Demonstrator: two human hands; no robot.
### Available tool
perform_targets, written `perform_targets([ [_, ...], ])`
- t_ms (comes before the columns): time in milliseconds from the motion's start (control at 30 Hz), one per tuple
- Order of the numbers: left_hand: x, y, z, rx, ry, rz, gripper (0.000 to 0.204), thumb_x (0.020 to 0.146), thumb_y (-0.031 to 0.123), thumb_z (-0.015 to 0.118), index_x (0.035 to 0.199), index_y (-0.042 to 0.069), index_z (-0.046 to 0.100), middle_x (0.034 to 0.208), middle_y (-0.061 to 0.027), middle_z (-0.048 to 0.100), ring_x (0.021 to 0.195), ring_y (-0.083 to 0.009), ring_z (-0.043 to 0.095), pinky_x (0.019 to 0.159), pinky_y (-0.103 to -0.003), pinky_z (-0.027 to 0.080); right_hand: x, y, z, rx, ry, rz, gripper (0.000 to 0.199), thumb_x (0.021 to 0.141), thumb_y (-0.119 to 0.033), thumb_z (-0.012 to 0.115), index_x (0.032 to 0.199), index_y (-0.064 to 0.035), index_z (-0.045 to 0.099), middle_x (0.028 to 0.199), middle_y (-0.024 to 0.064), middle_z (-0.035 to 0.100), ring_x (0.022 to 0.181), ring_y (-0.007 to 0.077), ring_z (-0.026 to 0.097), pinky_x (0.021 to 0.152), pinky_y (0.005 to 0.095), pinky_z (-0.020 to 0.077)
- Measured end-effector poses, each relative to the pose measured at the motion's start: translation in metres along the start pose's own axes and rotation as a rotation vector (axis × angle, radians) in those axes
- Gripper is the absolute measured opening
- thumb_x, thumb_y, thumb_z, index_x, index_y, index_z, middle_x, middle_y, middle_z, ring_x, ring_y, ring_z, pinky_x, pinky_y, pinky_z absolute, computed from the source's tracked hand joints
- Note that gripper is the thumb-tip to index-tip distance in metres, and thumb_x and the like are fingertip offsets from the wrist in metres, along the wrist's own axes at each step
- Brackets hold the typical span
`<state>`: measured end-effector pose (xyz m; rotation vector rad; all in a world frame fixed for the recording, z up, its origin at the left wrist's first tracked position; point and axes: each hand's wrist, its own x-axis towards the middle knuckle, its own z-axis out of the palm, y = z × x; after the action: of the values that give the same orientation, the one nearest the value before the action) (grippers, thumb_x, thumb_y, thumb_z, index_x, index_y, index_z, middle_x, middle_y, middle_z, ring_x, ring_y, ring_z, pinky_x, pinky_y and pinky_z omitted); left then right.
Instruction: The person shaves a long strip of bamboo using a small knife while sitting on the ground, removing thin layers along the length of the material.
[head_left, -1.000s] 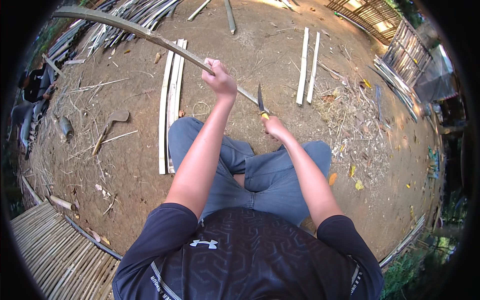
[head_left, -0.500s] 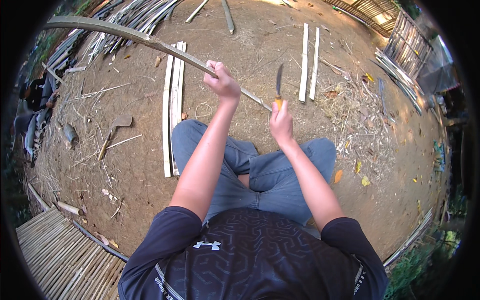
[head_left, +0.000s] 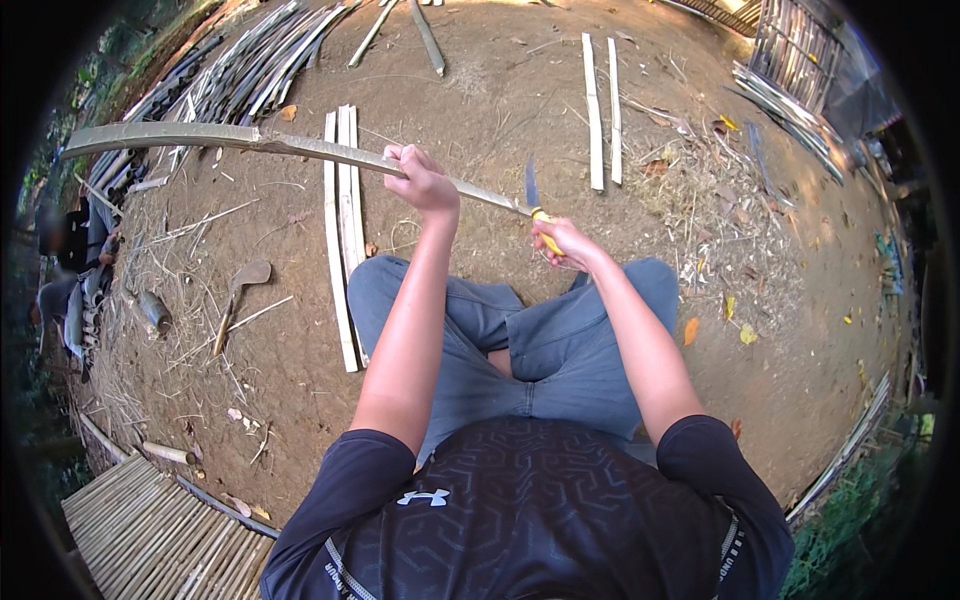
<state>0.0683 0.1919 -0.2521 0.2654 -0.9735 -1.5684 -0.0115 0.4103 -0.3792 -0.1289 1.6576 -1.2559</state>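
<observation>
A long split bamboo strip (head_left: 300, 147) runs from the far left to a point above my right knee. My left hand (head_left: 425, 181) is wrapped round it, a little way in from its right end. In my right hand (head_left: 568, 245) is a knife (head_left: 532, 188) with a yellow handle and a dark, slightly curved blade pointing away from me. The knife meets or nearly meets the strip's right end, where handle and blade join; whether the edge touches it I cannot tell. My legs are crossed beneath both hands.
Pale split strips (head_left: 345, 230) lie left of my knee, with two more (head_left: 594, 120) ahead to the right. A hatchet-like tool (head_left: 243, 290) rests on the dirt at left. Bamboo slats (head_left: 160, 530) form a platform at lower left. A person (head_left: 75, 250) sits at the far left.
The strip's far left end has swung down toward me. My right hand has turned and lowered slightly, bringing the knife against or close to the strip's right end. The view has shifted a little.
</observation>
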Motion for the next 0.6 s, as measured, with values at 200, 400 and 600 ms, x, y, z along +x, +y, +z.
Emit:
perform_targets([
  [200,-0.004,0.000,0.009,-0.008,-0.032,-0.013,0.021,0.093,0.009,0.042,0.075,0.013,0.032,0.056,0.0061,0.032,0.045,-0.0025,0.027,0.039,-0.022,0.021,-0.029,-0.037,0.033,-0.464,0.655,-0.608,0.024,0.100,-0.027,0.052,0.105,-0.0032,0.050,0.082,0.0134,0.066,0.059,0.0295,0.065,0.050,0.0413,0.0510],
  [400,-0.011,-0.001,0.026,-0.034,-0.054,-0.018,0.021,0.093,0.008,0.042,0.075,0.013,0.032,0.055,0.0060,0.032,0.044,-0.0022,0.026,0.038,-0.023,0.021,-0.001,0.041,0.044,-0.936,0.601,-0.121,0.032,0.100,-0.029,0.048,0.111,0.0008,0.048,0.101,0.0298,0.067,0.098,0.0465,0.065,0.080,0.0542,0.0522],
  [600,0.002,-0.003,0.010,0.029,0.006,-0.032,0.025,0.091,0.010,0.041,0.071,0.015,0.027,0.050,0.0051,0.026,0.041,-0.0050,0.020,0.037,-0.026,0.017,0.020,0.036,0.035,-0.691,0.368,-0.150,0.030,0.101,-0.033,0.049,0.108,-0.0036,0.050,0.094,0.0194,0.067,0.071,0.0307,0.067,0.060,0.0445,0.0537],
])
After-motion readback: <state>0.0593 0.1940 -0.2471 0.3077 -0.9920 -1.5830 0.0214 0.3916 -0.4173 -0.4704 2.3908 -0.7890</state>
